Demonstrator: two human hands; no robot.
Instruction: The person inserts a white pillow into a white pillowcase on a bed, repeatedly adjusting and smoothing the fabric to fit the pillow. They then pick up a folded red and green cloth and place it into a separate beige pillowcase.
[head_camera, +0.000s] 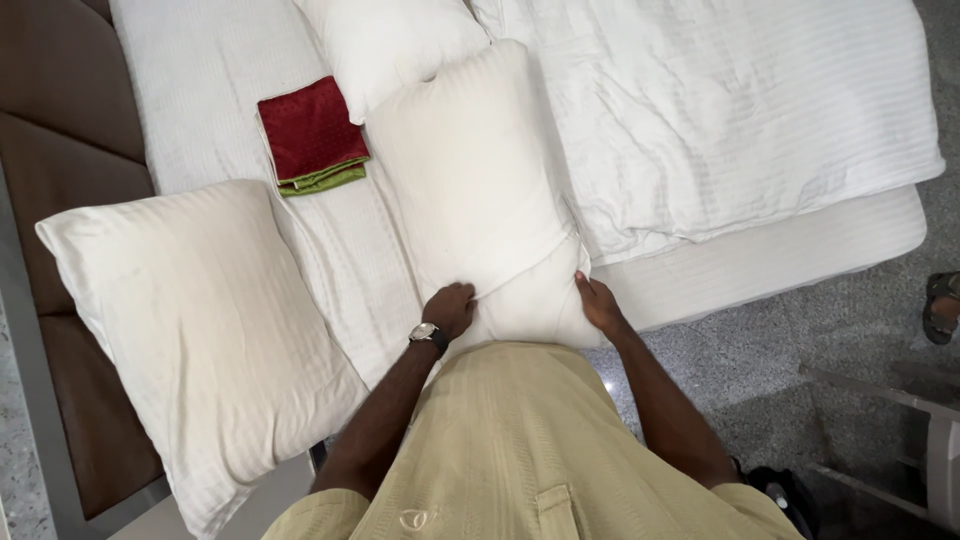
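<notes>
A: Starting at the far left, what was there?

B: A brown padded headboard (60, 150) ran down that edge. Against it lay a large white pillow (195, 335) in a faintly striped case, tilted, one corner hanging past the edge of the bed (760, 265).

A: And next to that?

B: Higher up on the white sheet (190, 90) sat a folded cloth (312, 135), dark red on top with a green layer showing at its lower edge. It lay just beside the middle pillow, apart from it.

A: The middle pillow was the one being handled?

B: Yes. The middle pillow (470, 170) was white, plump and long, lying lengthwise on the bed with its near end at the mattress edge. A diagonal crease or fold of the case crossed its lower part, and the near end bulged below that line.

A: The hands?

B: The left hand (450, 308), with a wristwatch (426, 333) on it, was curled and clenched on the fabric at the near end. The right hand (598, 300) pressed the opposite side, fingers wrapped against the pillow's edge, grasping it.

A: Further right?

B: Another white pillow (390, 40) lay above, then a rumpled white duvet (730, 110), and grey speckled floor (800, 330) beyond the mattress.
</notes>
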